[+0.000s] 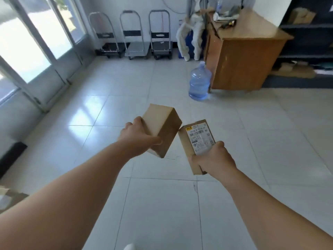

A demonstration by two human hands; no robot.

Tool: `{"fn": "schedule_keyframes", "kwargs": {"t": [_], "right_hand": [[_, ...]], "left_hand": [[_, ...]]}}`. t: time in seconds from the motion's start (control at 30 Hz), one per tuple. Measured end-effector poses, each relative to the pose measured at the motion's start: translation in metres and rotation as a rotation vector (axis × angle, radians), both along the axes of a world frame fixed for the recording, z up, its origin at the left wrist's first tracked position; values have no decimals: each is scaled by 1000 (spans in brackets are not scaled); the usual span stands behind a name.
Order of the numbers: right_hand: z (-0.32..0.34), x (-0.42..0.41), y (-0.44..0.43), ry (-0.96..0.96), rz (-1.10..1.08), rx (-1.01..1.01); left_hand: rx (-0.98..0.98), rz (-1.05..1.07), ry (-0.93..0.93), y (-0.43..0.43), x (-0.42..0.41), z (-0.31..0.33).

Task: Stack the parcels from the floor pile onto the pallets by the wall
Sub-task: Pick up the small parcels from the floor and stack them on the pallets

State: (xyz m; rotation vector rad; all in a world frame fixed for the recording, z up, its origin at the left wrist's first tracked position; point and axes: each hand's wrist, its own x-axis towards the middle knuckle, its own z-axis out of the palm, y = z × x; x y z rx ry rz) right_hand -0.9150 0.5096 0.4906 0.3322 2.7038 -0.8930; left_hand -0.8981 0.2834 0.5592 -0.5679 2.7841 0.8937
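Observation:
My left hand [138, 137] grips a plain brown cardboard parcel [163, 127], held tilted above the white tiled floor in the middle of the view. My right hand [213, 159] grips a slimmer brown parcel [196, 141] with a white shipping label on its top face. The two parcels almost touch at their near corners. Both arms reach forward from the bottom of the frame. No pallets show in this view. Part of a cardboard parcel [7, 195] lies at the left edge.
Three folding hand trolleys [137, 46] stand against the far wall. A blue water jug [199, 82] sits beside a wooden desk [246, 56] at the right. Dark shelving [310, 33] fills the far right. Glass doors [36, 51] line the left.

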Motion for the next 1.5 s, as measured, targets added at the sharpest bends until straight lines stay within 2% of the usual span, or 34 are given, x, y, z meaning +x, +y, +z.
{"fn": "schedule_keyframes", "kwargs": {"t": [0.1,0.23,0.37,0.5,0.77,1.03,1.27,1.5], "right_hand": [[19,11,-59,-7,156,-63],[35,42,-147,-19,376,-117],[43,95,-244,-75,548,-179],[53,167,-341,-174,660,-342],[62,337,-523,-331,917,-465],[71,466,-639,-461,1193,-422],[66,505,-732,-649,1327,-418],[79,500,-838,-722,1567,-377]], "left_hand": [[107,206,-14,-58,49,11],[348,481,53,-134,125,10],[529,719,135,-203,213,8],[690,967,226,-267,318,13],[932,1233,415,-369,522,30],[1122,1497,685,-434,667,26],[1056,1721,780,-481,704,15],[744,1733,576,-560,693,21]]}}
